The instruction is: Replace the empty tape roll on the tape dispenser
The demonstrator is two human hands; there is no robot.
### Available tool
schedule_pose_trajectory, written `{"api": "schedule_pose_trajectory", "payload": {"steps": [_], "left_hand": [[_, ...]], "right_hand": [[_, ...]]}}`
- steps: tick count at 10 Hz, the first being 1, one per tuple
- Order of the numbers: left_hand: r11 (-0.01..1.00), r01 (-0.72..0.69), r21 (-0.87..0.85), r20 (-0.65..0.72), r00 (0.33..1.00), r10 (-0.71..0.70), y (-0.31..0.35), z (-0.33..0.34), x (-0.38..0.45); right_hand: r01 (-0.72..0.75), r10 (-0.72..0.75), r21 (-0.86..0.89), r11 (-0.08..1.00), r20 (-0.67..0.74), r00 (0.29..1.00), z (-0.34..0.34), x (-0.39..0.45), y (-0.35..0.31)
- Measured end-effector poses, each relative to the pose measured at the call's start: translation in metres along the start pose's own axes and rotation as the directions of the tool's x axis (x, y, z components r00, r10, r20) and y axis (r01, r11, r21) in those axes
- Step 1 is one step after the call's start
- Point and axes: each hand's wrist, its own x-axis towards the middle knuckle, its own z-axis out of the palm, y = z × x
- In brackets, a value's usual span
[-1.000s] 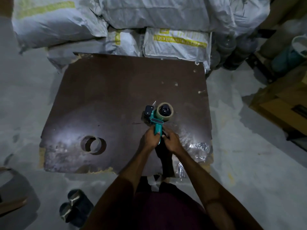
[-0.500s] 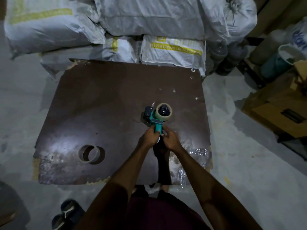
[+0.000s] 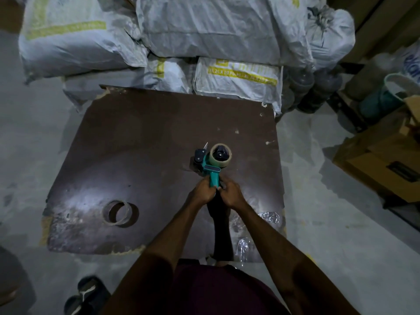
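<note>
1. White woven sacks (image 3: 204, 30) with yellow printing are stacked along the far edge of the work area, on the grey concrete floor (image 3: 341, 223).
2. A dark brown board (image 3: 136, 155) lies flat on the floor in front of the sacks; its near edge is chipped and pale.
3. Cardboard boxes (image 3: 386, 164) sit to the right of the board, well apart from it.
4. The teal tape dispenser (image 3: 210, 167) stands on the right half of the board, handle pointing toward the person, with a tape roll (image 3: 220, 155) mounted on its hub.
5. The left hand (image 3: 202, 192) grips the dispenser handle from the left, fingers curled round it.
6. The right hand (image 3: 231, 193) has its fingers curled at the handle's lower end (whether it clamps the handle or something small cannot be told).
7. The empty tape core (image 3: 116, 212) lies flat on the board's near-left area, well apart from both hands.
8. Crumpled clear plastic film (image 3: 269, 217) lies at the near-right corner.
</note>
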Motion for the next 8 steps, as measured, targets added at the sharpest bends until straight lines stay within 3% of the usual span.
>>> {"api": "schedule_pose_trajectory", "payload": {"steps": [2,4,5,6,8], "left_hand": [[0.982,-0.112,0.153,-0.032,0.992,0.119,0.019,-0.006,-0.057],[0.973,-0.154,0.174,-0.041,0.986,0.163,-0.004,-0.003,-0.060],[0.956,-0.182,0.231,-0.041,0.980,0.196,-0.014,-0.005,-0.061],[0.927,-0.104,0.362,-0.100,0.984,0.150,-0.009,-0.013,-0.076],[0.731,-0.074,0.678,-0.149,0.961,0.235,0.008,-0.023,-0.110]], "right_hand": [[0.065,-0.065,-0.043,0.997,-0.006,0.998,0.003,-0.016,0.009],[0.080,-0.079,-0.033,0.996,0.016,0.997,0.011,-0.030,0.023],[0.061,-0.063,-0.096,0.993,-0.022,0.998,0.016,-0.036,0.034],[-0.006,-0.003,-0.244,0.970,-0.035,0.999,0.012,-0.048,0.035],[0.021,-0.076,-0.403,0.915,-0.120,0.990,0.009,-0.065,0.038]]}}
